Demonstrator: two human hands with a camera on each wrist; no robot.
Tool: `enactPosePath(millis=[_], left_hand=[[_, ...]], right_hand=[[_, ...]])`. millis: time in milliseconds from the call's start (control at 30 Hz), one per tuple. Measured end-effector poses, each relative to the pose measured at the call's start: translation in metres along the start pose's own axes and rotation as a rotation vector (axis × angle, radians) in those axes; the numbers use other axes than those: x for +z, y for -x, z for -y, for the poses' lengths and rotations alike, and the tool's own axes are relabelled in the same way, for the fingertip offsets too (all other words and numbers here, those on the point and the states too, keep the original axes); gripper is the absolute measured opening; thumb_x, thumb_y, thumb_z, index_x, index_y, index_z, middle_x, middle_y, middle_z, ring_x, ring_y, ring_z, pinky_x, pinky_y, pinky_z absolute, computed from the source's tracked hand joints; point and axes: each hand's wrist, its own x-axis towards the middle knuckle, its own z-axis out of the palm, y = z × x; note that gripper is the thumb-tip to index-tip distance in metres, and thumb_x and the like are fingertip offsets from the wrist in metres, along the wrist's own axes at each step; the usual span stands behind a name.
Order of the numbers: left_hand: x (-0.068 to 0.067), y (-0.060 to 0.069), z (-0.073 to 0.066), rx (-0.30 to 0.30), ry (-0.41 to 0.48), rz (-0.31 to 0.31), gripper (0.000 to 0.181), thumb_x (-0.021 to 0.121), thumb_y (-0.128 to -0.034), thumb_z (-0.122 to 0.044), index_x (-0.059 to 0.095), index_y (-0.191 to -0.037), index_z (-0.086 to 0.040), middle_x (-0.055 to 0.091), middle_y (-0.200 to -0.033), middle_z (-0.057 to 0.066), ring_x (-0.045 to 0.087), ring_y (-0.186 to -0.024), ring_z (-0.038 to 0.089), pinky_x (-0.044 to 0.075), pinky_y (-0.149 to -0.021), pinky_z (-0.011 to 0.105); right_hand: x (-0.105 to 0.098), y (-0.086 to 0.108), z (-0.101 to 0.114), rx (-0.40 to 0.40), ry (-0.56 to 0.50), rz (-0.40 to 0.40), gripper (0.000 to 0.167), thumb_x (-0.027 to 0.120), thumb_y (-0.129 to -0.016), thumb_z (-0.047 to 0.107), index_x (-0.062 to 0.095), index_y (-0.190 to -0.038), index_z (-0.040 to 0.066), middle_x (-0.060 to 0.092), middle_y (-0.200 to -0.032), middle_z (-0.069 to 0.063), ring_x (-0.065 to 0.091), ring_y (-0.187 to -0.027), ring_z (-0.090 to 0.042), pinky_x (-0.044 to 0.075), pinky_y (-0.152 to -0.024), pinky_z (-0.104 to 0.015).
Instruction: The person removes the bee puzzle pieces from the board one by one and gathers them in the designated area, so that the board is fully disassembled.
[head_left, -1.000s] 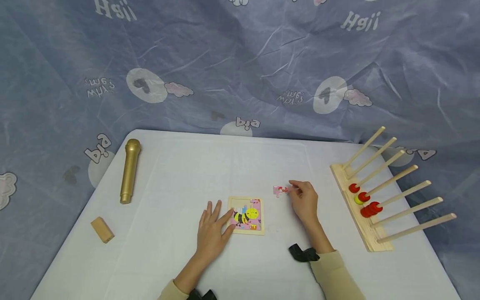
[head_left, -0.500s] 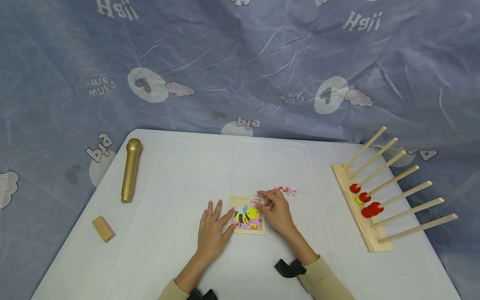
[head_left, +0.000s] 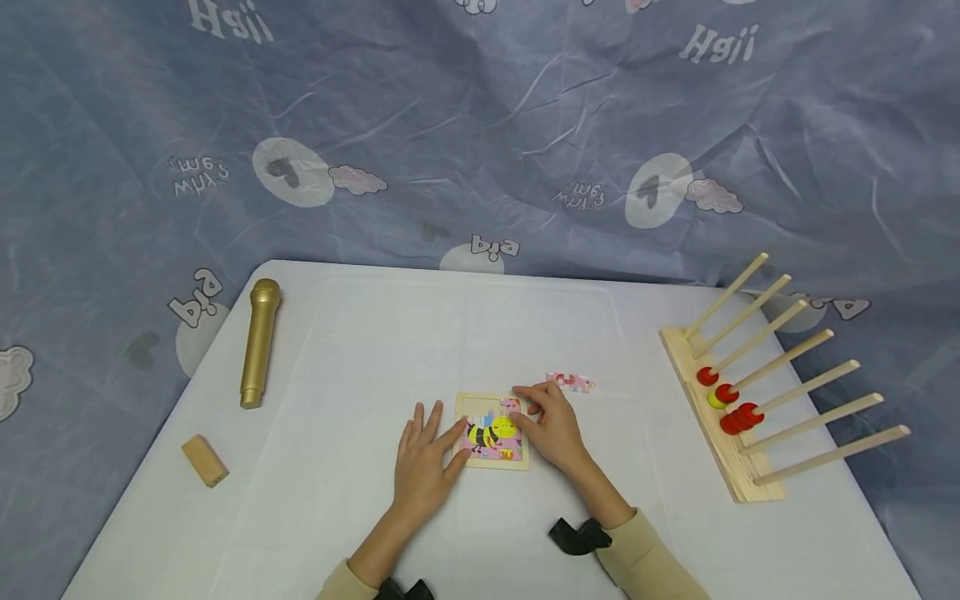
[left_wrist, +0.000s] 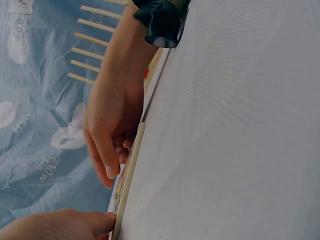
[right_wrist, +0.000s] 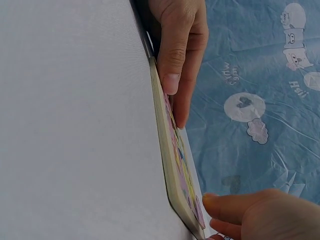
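Note:
A small square jigsaw puzzle [head_left: 491, 450] with a bee picture lies in its pale wooden frame [head_left: 491, 467]; a bare strip shows along the upper left of its tray. The left hand [head_left: 423, 469] rests at the frame's left side, fingers spread, with thumb and index finger touching the edge. The right hand [head_left: 555, 429] is at the puzzle's upper right corner. Its thumb touches the bee's side and its index finger reaches past the top corner, with a gap between them. Loose pink puzzle pieces [head_left: 576, 384] lie just beyond the right hand, partly hidden by it.
At the right stands a wooden peg rack [head_left: 720, 417] with slanted pegs and several red and yellow beads [head_left: 738, 419]. A gold toy microphone [head_left: 260, 343] and a wooden block [head_left: 205, 461] lie at the left. A patterned blue cloth [head_left: 480, 142] hangs behind the white table [head_left: 375, 333].
The right hand has moved left from the loose pink pieces to the puzzle's upper right corner, and has hardly shifted in the last half second. The left hand has stayed in place.

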Motion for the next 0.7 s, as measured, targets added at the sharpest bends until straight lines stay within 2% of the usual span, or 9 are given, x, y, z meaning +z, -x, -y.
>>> enactPosePath(millis=[267,700], left_hand=[[-0.0005,0.0002,-0.0002,-0.002,0.012,0.000,0.042,0.073,-0.0862,-0.028,0.068,-0.126,-0.017,0.042,-0.151,0.021,0.024,-0.146,0.046,0.021,-0.115,0.060],[0.0009,0.0004,0.0004,-0.012,0.008,0.007,0.042,0.072,-0.0869,-0.030,0.067,-0.127,-0.018,0.041,-0.152,0.020,0.023,-0.146,0.044,0.019,-0.116,0.058]], right_hand=[[0.0019,0.0017,-0.0013,-0.012,0.084,0.016,0.034,0.081,-0.078,0.010,0.073,-0.111,0.007,0.053,-0.095,-0.006,0.047,-0.078,-0.012,0.037,-0.066,-0.023],[0.0027,0.0017,-0.0016,-0.021,0.084,-0.002,0.031,0.082,-0.076,0.009,0.075,-0.106,0.007,0.053,-0.093,-0.005,0.047,-0.078,-0.012,0.038,-0.067,-0.023]])
